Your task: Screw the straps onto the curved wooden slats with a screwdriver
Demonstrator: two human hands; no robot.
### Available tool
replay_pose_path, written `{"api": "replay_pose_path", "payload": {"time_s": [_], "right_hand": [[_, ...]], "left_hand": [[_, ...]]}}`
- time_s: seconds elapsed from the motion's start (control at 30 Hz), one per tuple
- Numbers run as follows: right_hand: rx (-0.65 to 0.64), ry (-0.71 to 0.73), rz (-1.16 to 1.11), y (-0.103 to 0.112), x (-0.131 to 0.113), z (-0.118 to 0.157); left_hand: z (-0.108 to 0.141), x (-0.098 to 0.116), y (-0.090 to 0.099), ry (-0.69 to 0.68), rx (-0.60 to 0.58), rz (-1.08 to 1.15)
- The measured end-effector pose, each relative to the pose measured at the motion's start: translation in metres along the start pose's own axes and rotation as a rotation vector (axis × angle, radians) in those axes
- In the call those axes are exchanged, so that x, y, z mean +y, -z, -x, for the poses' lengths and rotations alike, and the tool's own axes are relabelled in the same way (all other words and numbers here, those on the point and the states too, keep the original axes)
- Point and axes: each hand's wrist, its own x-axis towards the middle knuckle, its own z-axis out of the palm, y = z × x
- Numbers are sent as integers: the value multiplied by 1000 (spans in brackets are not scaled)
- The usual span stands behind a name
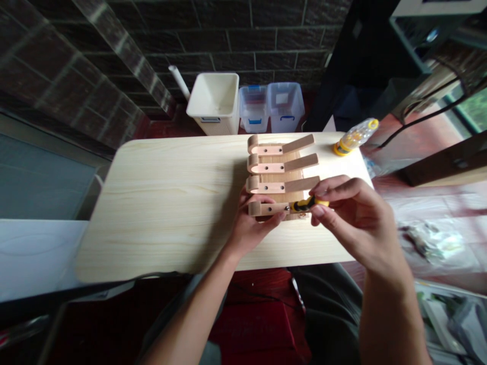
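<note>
A wooden rack (276, 177) with several hook-shaped arms stands on the light wood table (171, 203). Dark screw heads show along its arms. My left hand (253, 223) grips the nearest arm, thumb in front and fingers behind it. Between the thumb and fingers of my right hand (353, 213) is a yellow and black screwdriver (304, 204), lying nearly level. Its tip meets a screw (287, 208) near the middle of that nearest arm. The far ends of the right fingers are partly hidden.
A clear bottle-shaped case with a yellow base (355, 137) stands at the table's back right corner. Behind the table are a cream bin (215, 101) and two clear plastic boxes (285, 104). Plastic bags (437, 241) lie on the floor at right.
</note>
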Motion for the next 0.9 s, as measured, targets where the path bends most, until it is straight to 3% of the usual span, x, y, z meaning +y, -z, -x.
{"api": "replay_pose_path", "payload": {"time_s": [0.9], "right_hand": [[12, -11, 7, -1, 0, 0]], "left_hand": [[0, -1, -1, -21, 24, -9]]}}
